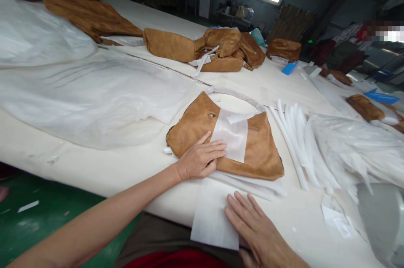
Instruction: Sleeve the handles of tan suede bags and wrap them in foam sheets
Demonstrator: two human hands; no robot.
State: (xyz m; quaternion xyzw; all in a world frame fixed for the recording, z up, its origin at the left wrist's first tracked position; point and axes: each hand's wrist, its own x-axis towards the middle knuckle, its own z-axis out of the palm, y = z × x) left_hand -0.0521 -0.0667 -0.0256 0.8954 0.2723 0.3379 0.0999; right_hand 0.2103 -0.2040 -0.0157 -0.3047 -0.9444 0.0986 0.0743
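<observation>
A brown handbag (261, 150) lies flat on the table in front of me, its wrapped strap (240, 94) looped away on the far side. A translucent white sheet (232, 141) covers the middle of the bag's front. My left hand (200, 158) rests flat on the bag's lower left and the sheet's edge, fingers stretched out. Another white sheet (210, 217) sticks out from the bag's near side and hangs past the table edge. Over this sheet's right edge is my right hand (257, 228), fingers extended; its thumb is mostly hidden. More white wrapping (252, 186) shows under the bag.
Several white foam tubes (295, 146) and a pile of clear plastic bags (350, 146) lie to the right, beside a grey rounded object (381, 217). Large plastic bags (78, 104) cover the left. More brown handbags (224, 47) lie across the far table.
</observation>
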